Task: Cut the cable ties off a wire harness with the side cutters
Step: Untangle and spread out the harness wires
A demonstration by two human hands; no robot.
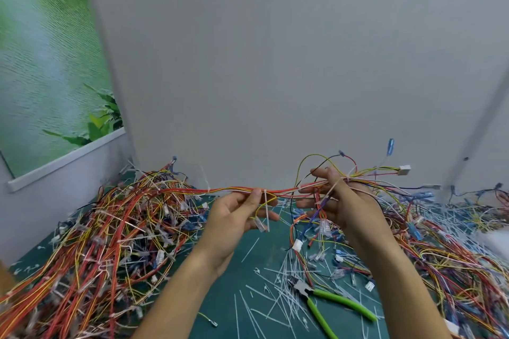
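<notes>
Left hand: your left hand (237,217) pinches the wire harness (281,192) between thumb and fingers (254,197), beside a white cable tie (266,210).
Right hand: your right hand (341,201) is closed around the harness's bundled end.
Harness: stretched taut between both hands, above the desk (248,270).
Side cutters: the green-handled side cutters (327,301) lie on the desk among cut ties, untouched, below your right hand.
Writing: none legible.

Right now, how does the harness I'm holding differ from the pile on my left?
The held harness is stretched taut in the air between the left hand and right hand; the pile lies tangled on the green mat. The harness is one thin bundle, the pile a heap. Both have red and yellow wires with white ties.
</notes>
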